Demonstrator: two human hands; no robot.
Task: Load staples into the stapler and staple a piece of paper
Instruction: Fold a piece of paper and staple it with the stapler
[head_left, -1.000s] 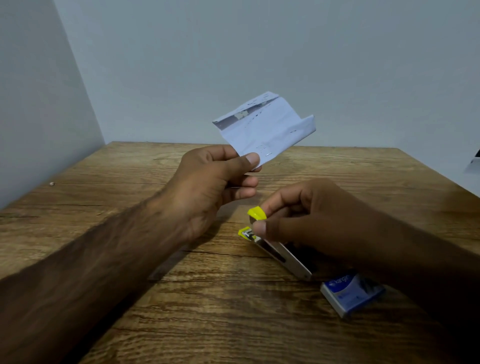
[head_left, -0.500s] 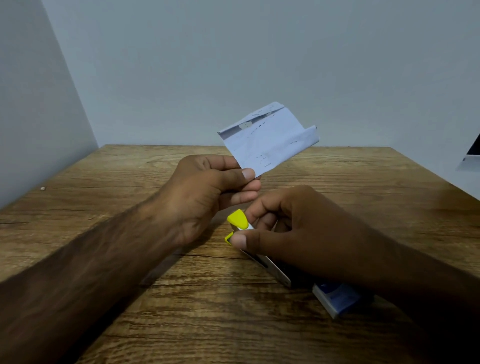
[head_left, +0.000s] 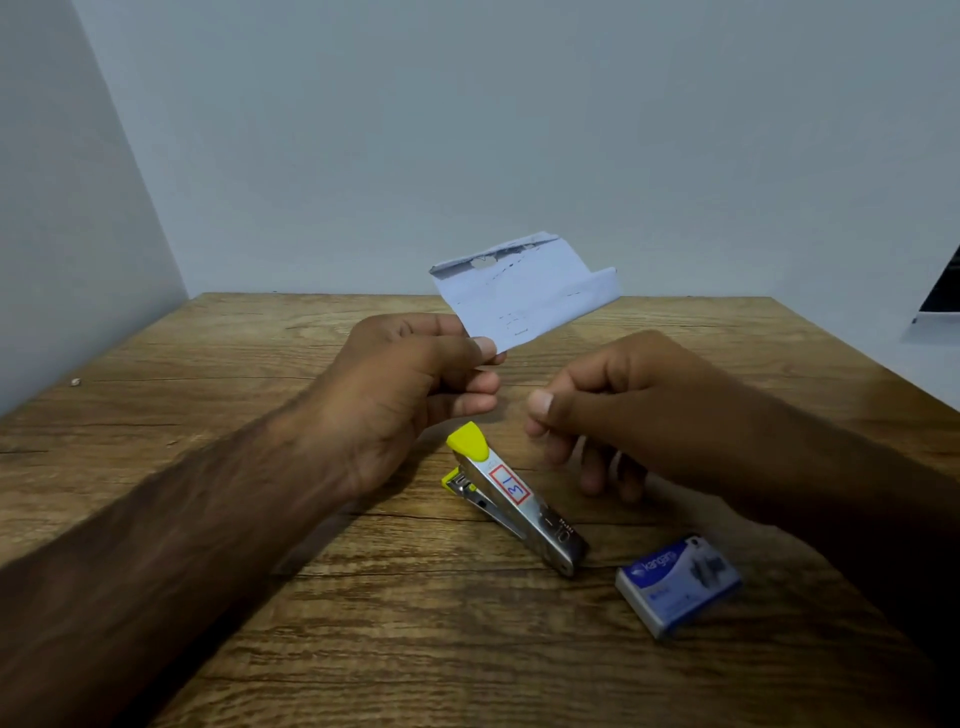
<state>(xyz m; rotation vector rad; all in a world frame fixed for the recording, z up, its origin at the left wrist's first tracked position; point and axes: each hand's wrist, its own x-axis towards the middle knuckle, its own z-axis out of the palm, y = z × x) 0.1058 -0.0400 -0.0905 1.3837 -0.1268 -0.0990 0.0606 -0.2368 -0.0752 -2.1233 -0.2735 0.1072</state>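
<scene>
**Stapler sitting on the table, paper held up**

Left hand (head_left: 410, 395) has its fingers pinched on a folded paper (head_left: 524, 291), held above the wooden table (head_left: 208, 415). Right hand (head_left: 623, 410) hovers curled, fingers loosely together and holding nothing, just above the stapler (head_left: 514, 499). Blue staple box (head_left: 678, 584) lies nearby on the right.

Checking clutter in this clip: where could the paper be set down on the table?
Bare wood lies left of the left hand toward the wall, and behind both hands. It is crowded front-right, around the silver yellow-tipped stapler and blue staple box.
</scene>
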